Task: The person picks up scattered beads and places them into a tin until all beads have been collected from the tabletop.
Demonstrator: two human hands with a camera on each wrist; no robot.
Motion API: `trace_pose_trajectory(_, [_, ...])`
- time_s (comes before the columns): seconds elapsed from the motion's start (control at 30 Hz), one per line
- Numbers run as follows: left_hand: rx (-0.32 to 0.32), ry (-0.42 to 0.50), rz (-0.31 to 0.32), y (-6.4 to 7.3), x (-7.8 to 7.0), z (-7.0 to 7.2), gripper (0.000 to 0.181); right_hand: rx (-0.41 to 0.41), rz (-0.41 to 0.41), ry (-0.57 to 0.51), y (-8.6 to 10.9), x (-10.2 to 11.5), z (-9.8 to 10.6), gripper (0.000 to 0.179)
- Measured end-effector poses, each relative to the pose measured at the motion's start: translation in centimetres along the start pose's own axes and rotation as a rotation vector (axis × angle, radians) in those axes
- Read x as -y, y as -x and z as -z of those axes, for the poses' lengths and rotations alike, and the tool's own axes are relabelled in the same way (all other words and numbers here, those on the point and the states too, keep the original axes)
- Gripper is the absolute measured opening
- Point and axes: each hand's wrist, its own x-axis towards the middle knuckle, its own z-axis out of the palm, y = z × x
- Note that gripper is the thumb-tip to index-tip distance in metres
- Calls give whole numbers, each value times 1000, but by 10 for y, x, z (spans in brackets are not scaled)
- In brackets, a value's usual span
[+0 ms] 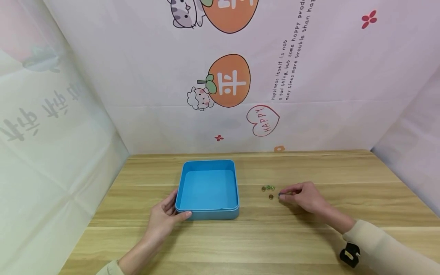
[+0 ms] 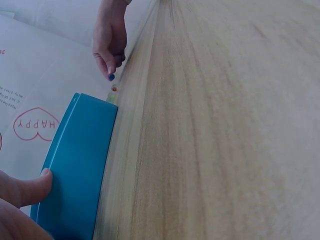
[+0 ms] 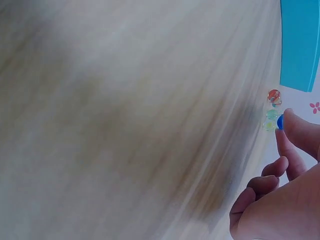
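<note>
Cream sleeves, wood-grain table, blue box, printed backdrop behind

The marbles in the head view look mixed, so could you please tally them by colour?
Blue marble, pinched by the right hand: 1
Greenish marbles on the table: 2
Brownish marbles on the table: 2
Total: 5

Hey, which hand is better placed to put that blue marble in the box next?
Most likely the right: the right hand pinches the blue marble, with the open box over to its left. The left hand grips the box's near left corner.
</note>
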Motion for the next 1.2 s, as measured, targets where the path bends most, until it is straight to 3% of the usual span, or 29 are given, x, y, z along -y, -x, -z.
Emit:
trace_pose_trajectory(0.63, [-5, -14, -2, 0, 0, 0, 90, -1, 54, -38, -6, 22, 13, 34])
trace_pose_trajectory(1.2, [1, -2, 8, 0, 0, 0, 89, 6, 46, -60, -9, 43, 10, 32])
